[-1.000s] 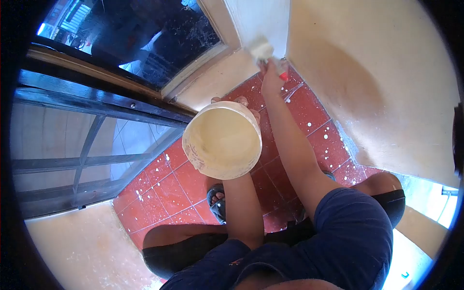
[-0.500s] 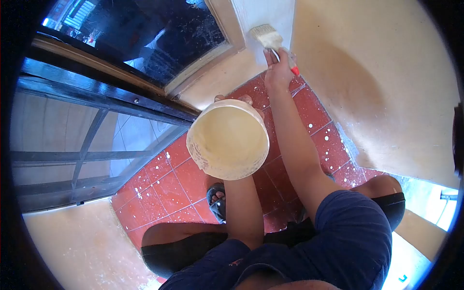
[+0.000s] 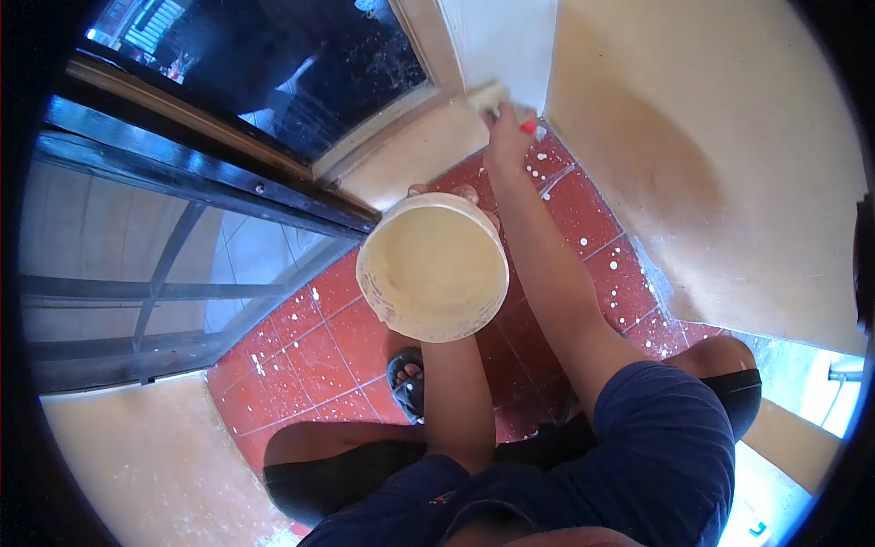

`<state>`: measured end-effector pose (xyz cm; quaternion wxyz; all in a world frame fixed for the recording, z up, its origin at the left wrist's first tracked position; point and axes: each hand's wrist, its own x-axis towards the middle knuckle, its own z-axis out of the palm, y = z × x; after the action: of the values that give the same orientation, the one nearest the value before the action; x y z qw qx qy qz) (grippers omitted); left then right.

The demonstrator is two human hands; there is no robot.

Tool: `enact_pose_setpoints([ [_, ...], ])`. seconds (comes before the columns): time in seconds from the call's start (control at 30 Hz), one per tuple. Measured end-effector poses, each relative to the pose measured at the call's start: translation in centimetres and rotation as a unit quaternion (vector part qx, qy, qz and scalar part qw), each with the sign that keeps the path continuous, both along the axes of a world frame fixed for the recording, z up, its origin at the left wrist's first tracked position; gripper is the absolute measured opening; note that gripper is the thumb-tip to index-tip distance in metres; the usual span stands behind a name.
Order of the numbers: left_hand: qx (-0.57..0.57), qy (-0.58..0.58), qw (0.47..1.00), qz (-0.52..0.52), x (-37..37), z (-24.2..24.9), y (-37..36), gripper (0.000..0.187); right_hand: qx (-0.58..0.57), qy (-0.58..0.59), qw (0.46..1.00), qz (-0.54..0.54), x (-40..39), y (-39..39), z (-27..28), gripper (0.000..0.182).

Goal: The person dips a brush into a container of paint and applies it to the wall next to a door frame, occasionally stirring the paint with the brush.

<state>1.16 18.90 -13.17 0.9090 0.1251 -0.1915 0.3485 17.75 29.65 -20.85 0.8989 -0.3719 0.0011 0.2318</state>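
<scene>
My left hand (image 3: 467, 194) supports a round paint bucket (image 3: 456, 328) from below and behind, its fingertips showing past the far side. Pale cream paint coats the inside of the bucket, and its outer wall is smeared. A paintbrush (image 3: 487, 97) with a red-tipped handle is gripped in my right hand (image 3: 508, 137), the fingers closed round it. Blurred by motion, the bristles overlap the lower part of a whitish wall strip (image 3: 501, 41), close to the cream wall section beneath the window frame.
Red floor tiles (image 3: 333, 356) are spotted with white paint. A dark metal-framed glass door (image 3: 173, 292) stands at left, below a wood-framed window (image 3: 301, 73). To the right rises a cream wall (image 3: 729, 164). My sandalled foot (image 3: 407, 378) is below the bucket.
My right hand and the brush have moved down and slightly left along the wall strip. The bucket has stayed nearly in place in my left hand.
</scene>
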Motion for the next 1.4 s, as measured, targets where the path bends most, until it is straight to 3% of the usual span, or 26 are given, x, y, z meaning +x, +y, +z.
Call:
enact_pose_setpoints([
  [0.07, 0.010, 0.015, 1.000, 0.012, -0.7, -1.0, 0.4, 0.045, 0.044, 0.011, 0.999, -0.004, 0.5, -1.2, 3.4, 0.020],
  [0.13, -0.060, 0.077, 0.995, -0.035, -1.2, -2.0, 1.4, 0.044, 0.099, 0.021, 0.995, -0.011, 0.7, -1.4, 3.9, 0.021],
  [0.23, 0.021, -0.004, 0.999, -0.024, -0.3, -0.3, 0.8, 0.045, 0.142, -0.012, 0.990, -0.004, 0.6, -1.6, 1.3, 0.022],
  [0.37, 0.046, -0.039, 0.998, -0.028, 0.4, -0.6, 0.9, 0.046, -0.005, -0.093, 0.996, 0.015, 0.7, -1.1, -8.3, 0.018],
  [0.53, 0.092, -0.011, 0.995, 0.043, 0.8, 0.8, 0.4, 0.046, -0.131, -0.052, 0.989, 0.034, 1.1, -2.0, -8.8, 0.017],
  [0.6, 0.080, 0.000, 0.996, 0.029, 0.6, 1.1, 0.3, 0.046, -0.085, -0.007, 0.996, 0.014, 1.1, 0.3, -8.1, 0.016],
  [0.7, 0.034, 0.007, 0.999, -0.006, -0.2, -0.4, 0.5, 0.046, -0.031, 0.036, 0.999, -0.015, 1.4, 0.0, -0.6, 0.020],
  [0.73, 0.008, -0.002, 1.000, -0.030, -0.4, -0.9, 0.7, 0.045, 0.039, 0.045, 0.998, -0.006, 1.8, -0.6, 0.8, 0.022],
  [0.77, 0.005, -0.001, 1.000, -0.029, -0.5, -1.1, 0.9, 0.045, 0.111, 0.052, 0.992, 0.003, 2.0, -0.8, 1.5, 0.024],
  [0.83, -0.075, -0.025, 0.993, -0.089, -0.6, -1.2, 1.2, 0.046, 0.138, 0.038, 0.990, -0.003, 1.8, -1.4, 1.6, 0.023],
  [0.9, -0.017, -0.006, 0.999, -0.030, -0.4, -0.8, 1.2, 0.047, 0.165, 0.023, 0.986, -0.016, 1.7, -1.6, 0.0, 0.022],
  [0.93, 0.044, 0.012, 0.999, 0.027, -0.2, -0.5, 1.2, 0.047, 0.092, -0.024, 0.996, -0.003, 1.4, -1.0, -3.5, 0.020],
  [0.97, 0.046, 0.012, 0.999, 0.023, 0.1, -0.3, 1.3, 0.047, 0.018, -0.071, 0.997, 0.011, 1.3, -0.6, -6.3, 0.018],
  [1.07, 0.093, -0.030, 0.995, -0.038, 0.1, 0.0, 1.4, 0.050, -0.049, -0.048, 0.996, 0.051, 1.8, -2.5, -10.6, 0.021],
  [1.13, 0.023, 0.053, 0.995, 0.076, -0.3, -0.4, 0.6, 0.051, -0.066, -0.032, 0.997, 0.040, 2.5, -3.4, -12.0, 0.022],
  [1.23, 0.113, -0.001, 0.993, 0.044, 0.3, -0.5, 1.3, 0.051, -0.093, -0.012, 0.995, 0.017, 3.4, -4.3, -11.8, 0.021],
  [1.37, 0.105, -0.010, 0.993, 0.047, -0.1, -0.9, 1.1, 0.050, -0.165, -0.016, 0.986, 0.007, 4.0, -3.6, -13.1, 0.018],
  [1.4, 0.053, 0.011, 0.997, 0.056, -0.6, -1.2, 0.9, 0.049, -0.165, -0.013, 0.986, 0.007, 3.9, -3.3, -13.5, 0.018],
])
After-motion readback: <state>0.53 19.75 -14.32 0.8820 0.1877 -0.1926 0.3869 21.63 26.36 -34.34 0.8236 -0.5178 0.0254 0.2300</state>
